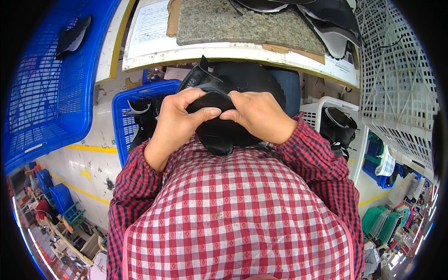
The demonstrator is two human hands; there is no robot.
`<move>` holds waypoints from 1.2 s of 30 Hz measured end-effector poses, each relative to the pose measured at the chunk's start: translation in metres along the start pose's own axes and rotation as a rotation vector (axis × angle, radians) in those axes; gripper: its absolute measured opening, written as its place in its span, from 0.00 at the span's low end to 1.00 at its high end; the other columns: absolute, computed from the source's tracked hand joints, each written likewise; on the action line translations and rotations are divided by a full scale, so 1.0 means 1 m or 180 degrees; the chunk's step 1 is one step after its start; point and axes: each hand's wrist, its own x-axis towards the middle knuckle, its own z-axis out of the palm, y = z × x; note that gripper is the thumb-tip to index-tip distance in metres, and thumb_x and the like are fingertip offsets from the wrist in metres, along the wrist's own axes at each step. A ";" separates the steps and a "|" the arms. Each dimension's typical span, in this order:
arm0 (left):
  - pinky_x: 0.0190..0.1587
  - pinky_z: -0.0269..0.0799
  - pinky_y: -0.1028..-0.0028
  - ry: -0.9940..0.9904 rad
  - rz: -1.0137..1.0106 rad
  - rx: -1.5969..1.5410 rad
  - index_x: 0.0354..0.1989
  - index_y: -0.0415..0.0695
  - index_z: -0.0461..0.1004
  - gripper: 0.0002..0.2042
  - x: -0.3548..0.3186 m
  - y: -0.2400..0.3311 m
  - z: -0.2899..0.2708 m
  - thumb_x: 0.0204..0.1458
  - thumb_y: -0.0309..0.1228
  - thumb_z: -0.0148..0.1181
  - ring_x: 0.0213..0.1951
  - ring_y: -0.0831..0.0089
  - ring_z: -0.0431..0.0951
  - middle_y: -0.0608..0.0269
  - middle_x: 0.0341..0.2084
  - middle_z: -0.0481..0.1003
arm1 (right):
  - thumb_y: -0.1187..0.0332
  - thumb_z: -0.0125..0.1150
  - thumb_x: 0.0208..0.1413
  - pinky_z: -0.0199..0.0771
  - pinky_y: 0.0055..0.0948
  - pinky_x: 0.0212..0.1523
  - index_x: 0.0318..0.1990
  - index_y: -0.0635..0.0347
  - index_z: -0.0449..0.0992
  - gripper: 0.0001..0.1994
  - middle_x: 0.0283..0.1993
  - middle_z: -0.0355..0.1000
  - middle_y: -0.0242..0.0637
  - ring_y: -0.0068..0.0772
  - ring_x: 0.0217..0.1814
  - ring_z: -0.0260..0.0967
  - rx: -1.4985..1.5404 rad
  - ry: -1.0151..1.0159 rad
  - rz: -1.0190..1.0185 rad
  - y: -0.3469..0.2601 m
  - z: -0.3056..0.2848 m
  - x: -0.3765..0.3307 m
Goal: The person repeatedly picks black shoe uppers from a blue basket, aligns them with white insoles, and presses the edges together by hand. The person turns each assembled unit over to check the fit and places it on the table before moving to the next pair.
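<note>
Both thumbs press on the edge of a black shoe upper (211,101) held just above my lap. My left hand (176,115) pinches its left side, fingers tucked underneath. On its other side my right hand (262,115) has the same pinch, and the two thumb tips nearly touch. The fingers behind the upper are hidden. More black material (252,79) bulges out beyond my hands; I cannot tell whether it belongs to the same piece. A pointed black flap (204,65) sticks up past my left hand.
Ahead stands a worktable (196,50) with a stone slab (247,28) and black-and-white shoe parts (326,28). Blue baskets (119,105) (70,121) are on the left. White baskets (322,109) (392,93) stand on the right. Some hold shoe parts.
</note>
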 end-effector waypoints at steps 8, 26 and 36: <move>0.40 0.73 0.74 -0.0009 -0.0096 -0.0110 0.38 0.36 0.83 0.08 0.007 -0.006 0.003 0.50 0.23 0.73 0.34 0.75 0.79 0.61 0.31 0.81 | 0.55 0.62 0.65 0.74 0.46 0.31 0.33 0.61 0.70 0.18 0.28 0.76 0.45 0.52 0.32 0.77 0.0278 -0.0093 -0.0035 0.008 0.010 -0.003; 0.42 0.71 0.78 -0.1191 -0.0585 -0.0485 0.41 0.37 0.77 0.08 0.044 -0.018 -0.028 0.61 0.27 0.67 0.38 0.86 0.72 0.73 0.33 0.76 | 0.61 0.68 0.62 0.66 0.41 0.24 0.28 0.61 0.70 0.17 0.22 0.69 0.44 0.49 0.24 0.71 0.0888 0.0651 0.0785 -0.005 0.019 -0.016; 0.38 0.69 0.80 -0.1256 -0.0418 -0.0283 0.35 0.37 0.78 0.06 0.045 -0.008 -0.026 0.58 0.25 0.70 0.34 0.88 0.70 0.76 0.29 0.75 | 0.59 0.66 0.63 0.74 0.46 0.33 0.41 0.65 0.73 0.16 0.32 0.75 0.49 0.55 0.34 0.76 0.0656 0.0170 0.0655 -0.005 0.002 -0.006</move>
